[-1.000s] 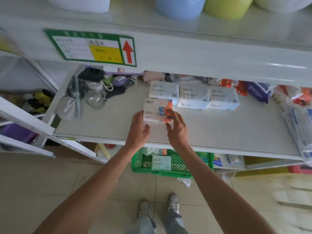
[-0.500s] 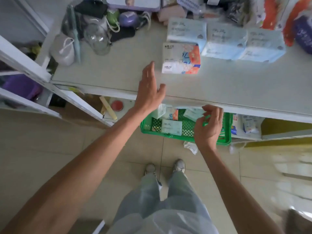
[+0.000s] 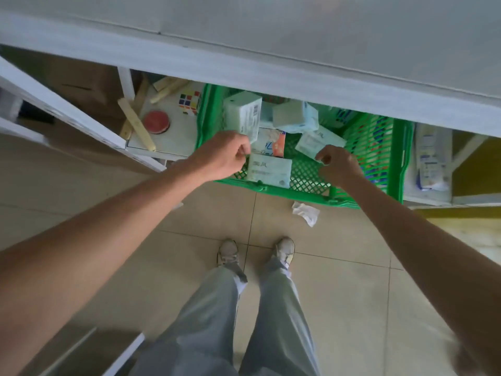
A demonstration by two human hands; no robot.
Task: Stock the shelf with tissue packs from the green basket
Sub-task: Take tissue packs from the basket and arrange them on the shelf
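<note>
The green basket (image 3: 298, 192) stands on the floor, half under the white shelf (image 3: 271, 77). Several tissue packs lie in it: an upright pale green pack (image 3: 244, 115), a pale blue pack (image 3: 295, 116), a tilted pale green pack (image 3: 320, 141), a flat pale green pack (image 3: 271, 169) and an orange-and-blue pack (image 3: 271, 143). My left hand (image 3: 222, 156) has its fingers curled against the upright pack's lower corner. My right hand (image 3: 339, 164) has curled fingertips at the tilted pack's near edge. Whether either hand has a grip is unclear.
Left of the basket, a low white board holds a puzzle cube (image 3: 189, 101), a red round lid (image 3: 156, 122) and wooden sticks (image 3: 137, 124). A crumpled tissue (image 3: 306, 211) lies on the tiled floor. Packaged goods (image 3: 431, 158) sit at the right. My shoes (image 3: 230, 253) are close to the basket.
Both hands left the shelf, where the orange-and-blue pack stayed, and dropped down into the green basket. My view tilted from the shelf top down to the floor.
</note>
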